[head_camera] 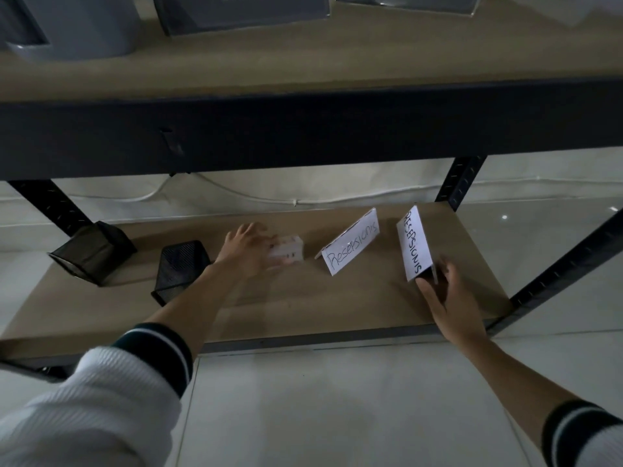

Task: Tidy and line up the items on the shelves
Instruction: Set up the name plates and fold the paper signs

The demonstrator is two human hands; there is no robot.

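Observation:
On the lower shelf board [303, 308] stand two white tent signs lettered "Resepsionis". The middle sign [350, 247] stands askew by itself. The right sign [412, 242] is turned almost end-on, and my right hand [448, 298] holds its near end, thumb at the front face and fingers behind. My left hand [247, 249] grips a small white box [286, 251] with dark markings, left of the middle sign. Two black mesh pen holders sit to the left: one [180, 273] near my left forearm, another [91, 252] further left by the shelf post.
A dark metal beam [303, 129] fronts the upper shelf, which carries a grey bin [77, 25] and dark framed signs [242, 11]. Black slotted posts [460, 183] stand at the rack's corners. A white cable runs along the wall behind. Pale tiled floor lies below.

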